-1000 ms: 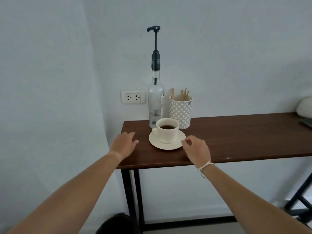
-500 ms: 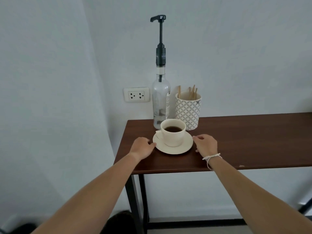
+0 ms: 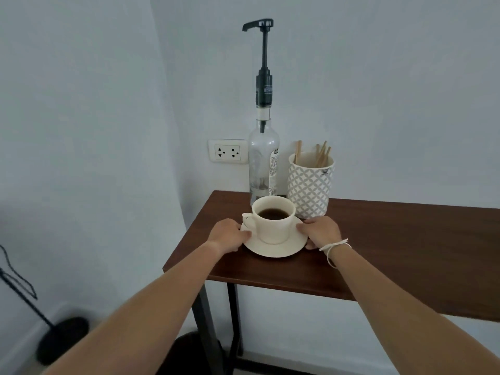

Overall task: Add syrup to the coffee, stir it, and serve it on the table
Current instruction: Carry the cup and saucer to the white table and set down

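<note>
A: One cup, white ceramic, round and tapered, dark coffee inside, filled well below the rim. It sits on one white saucer near the left end of the table.

B: Hands?

A: Two. Left hand grips the saucer's left edge, thumb on the rim. Right hand grips the right edge, fingers curled over it. White string bracelet on the right wrist.

B: Other containers?

A: One clear glass syrup bottle just behind the cup, black pump on top, only a little liquid at the bottom. One patterned white-grey holder beside it, with several thin wooden stir sticks; exact count unclear.

B: Table?

A: Dark brown wood, flat, black metal legs. One double wall outlet behind.
</note>
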A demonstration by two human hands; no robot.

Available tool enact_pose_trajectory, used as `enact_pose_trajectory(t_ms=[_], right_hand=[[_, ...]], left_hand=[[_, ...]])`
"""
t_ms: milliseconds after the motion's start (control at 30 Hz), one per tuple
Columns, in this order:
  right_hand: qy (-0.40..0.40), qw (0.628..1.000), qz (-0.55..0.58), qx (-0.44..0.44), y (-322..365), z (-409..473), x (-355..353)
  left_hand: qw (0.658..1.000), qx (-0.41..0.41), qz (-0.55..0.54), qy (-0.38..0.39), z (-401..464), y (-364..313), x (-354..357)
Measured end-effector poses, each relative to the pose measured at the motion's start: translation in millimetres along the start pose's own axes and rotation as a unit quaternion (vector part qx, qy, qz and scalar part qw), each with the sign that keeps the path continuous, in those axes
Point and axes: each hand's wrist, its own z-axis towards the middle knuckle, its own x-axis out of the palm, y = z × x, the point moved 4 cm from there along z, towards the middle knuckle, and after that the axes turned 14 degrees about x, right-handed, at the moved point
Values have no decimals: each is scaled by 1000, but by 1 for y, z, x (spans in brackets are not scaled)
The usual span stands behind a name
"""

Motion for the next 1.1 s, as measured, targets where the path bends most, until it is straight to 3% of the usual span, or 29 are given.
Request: enact_pose_trajectory(t_ms=[133,200,267,667,1100], right_hand=[[13,1000,17,-11,7,0,15],[65,997,-11,-28,-2,14,-18],[73,997,-17,-36,-1,13,-9],[65,997,-20,-46,-6,15,-3],[44,998,-52,-13,-7,33,16]], left_hand=[[999,-32,-6,-2,-1,12,-11],[996,-63,4,-56,-9,-27,11],[995,-71,5,-69,-12,-22,8],[984,-107,-86,-109,-6,-12,15],[958,-143,-227,-99,0,-8,14]])
